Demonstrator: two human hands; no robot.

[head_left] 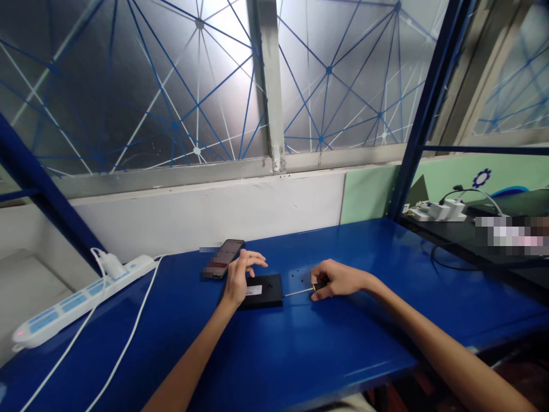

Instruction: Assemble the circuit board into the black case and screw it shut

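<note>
The right hand [333, 280] clasps a metal-shafted screwdriver [300, 292] pointing left at a flat black rectangular box [270, 294]. The left hand [240, 276], fingers apart, overlaps the box's left end.

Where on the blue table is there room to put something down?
Two bare patches on the table: the front, between both forearms, and the back right, between the right hand and the blue post. It's crowded in the middle: left hand, black box, screwdriver, tiny dark bits, with the phone behind.
</note>
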